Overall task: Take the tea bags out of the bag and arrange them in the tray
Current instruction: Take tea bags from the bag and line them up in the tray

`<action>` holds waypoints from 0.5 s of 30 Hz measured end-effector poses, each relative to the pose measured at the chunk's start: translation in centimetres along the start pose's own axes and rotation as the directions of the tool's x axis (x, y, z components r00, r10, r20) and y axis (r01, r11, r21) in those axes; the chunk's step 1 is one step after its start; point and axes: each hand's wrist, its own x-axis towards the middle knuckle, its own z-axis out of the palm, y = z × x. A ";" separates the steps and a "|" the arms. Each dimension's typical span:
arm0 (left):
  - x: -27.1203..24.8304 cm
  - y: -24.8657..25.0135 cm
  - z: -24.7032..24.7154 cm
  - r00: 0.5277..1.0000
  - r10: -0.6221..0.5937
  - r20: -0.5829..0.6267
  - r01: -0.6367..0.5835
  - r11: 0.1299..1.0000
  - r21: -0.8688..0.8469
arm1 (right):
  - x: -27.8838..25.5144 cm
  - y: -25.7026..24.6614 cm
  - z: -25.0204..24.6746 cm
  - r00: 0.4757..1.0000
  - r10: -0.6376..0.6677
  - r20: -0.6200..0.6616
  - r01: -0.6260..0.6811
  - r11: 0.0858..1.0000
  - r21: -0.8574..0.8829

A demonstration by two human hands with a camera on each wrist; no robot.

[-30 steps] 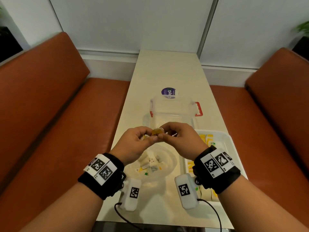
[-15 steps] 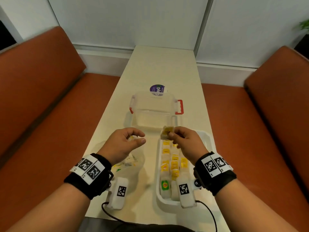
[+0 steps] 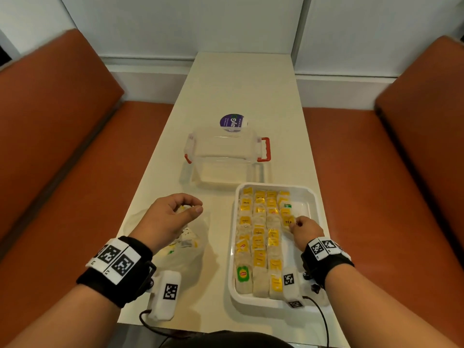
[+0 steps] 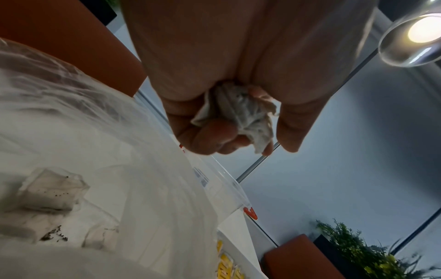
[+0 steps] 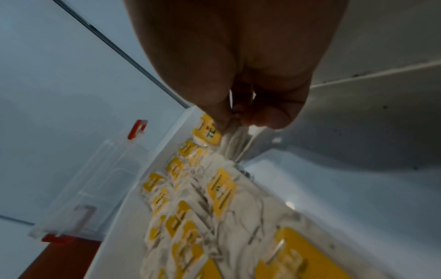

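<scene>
A white tray (image 3: 312, 197) at the right holds several rows of tea bags (image 3: 258, 237) with yellow tags. My right hand (image 3: 295, 223) is down in the tray's right column and pinches a tea bag (image 5: 230, 143) with a yellow "TEA" tag (image 3: 288, 220), held against the row. The clear plastic bag (image 3: 190, 257) lies to the left with several tea bags (image 4: 52, 192) inside. My left hand (image 3: 193, 207) hovers over it, fingers curled round crumpled tea bags (image 4: 241, 109) in the palm.
A clear plastic box (image 3: 226, 156) with red latches stands just behind the tray. A round purple sticker (image 3: 232, 121) lies beyond it on the cream table (image 3: 238, 84). Orange benches (image 3: 62, 172) run along both sides.
The hands were together over the bag, sharing a tea bag. The right hand carried it right and down into the tray's right column. The left hand stayed above the bag.
</scene>
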 end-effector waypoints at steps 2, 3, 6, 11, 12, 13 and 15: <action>0.1 0.0 -0.2 1.000 -0.003 0.004 0.003 1.000 0.010 | 0.2 0.1 0.3 1.000 0.021 0.020 -0.020 0.998 -0.051; 0.2 0.0 -0.3 1.000 -0.003 0.005 0.003 1.000 0.016 | 0.4 0.1 0.4 0.999 0.029 0.030 -0.027 0.997 -0.073; 0.1 -0.3 -0.5 1.000 -0.002 0.007 0.001 0.999 0.038 | 1.0 0.1 0.6 0.997 0.055 0.045 -0.050 0.994 -0.101; -0.1 -0.6 -0.9 1.000 -0.011 -0.001 0.011 0.998 0.063 | 1.6 -0.2 0.7 0.996 0.092 0.022 -0.088 0.987 -0.133; -0.2 -0.7 -1.0 1.000 -0.012 -0.005 0.013 0.997 0.070 | 1.6 -0.2 0.8 0.994 0.103 0.021 -0.099 0.986 -0.137; -0.2 -0.7 -1.1 1.000 -0.014 -0.006 0.014 0.997 0.077 | 1.7 -0.2 0.9 0.993 0.113 0.020 -0.110 0.984 -0.140; -0.4 -0.9 -1.1 1.000 -0.017 -0.008 0.017 0.996 0.083 | 1.8 -0.1 1.1 0.992 0.127 0.009 -0.124 0.982 -0.139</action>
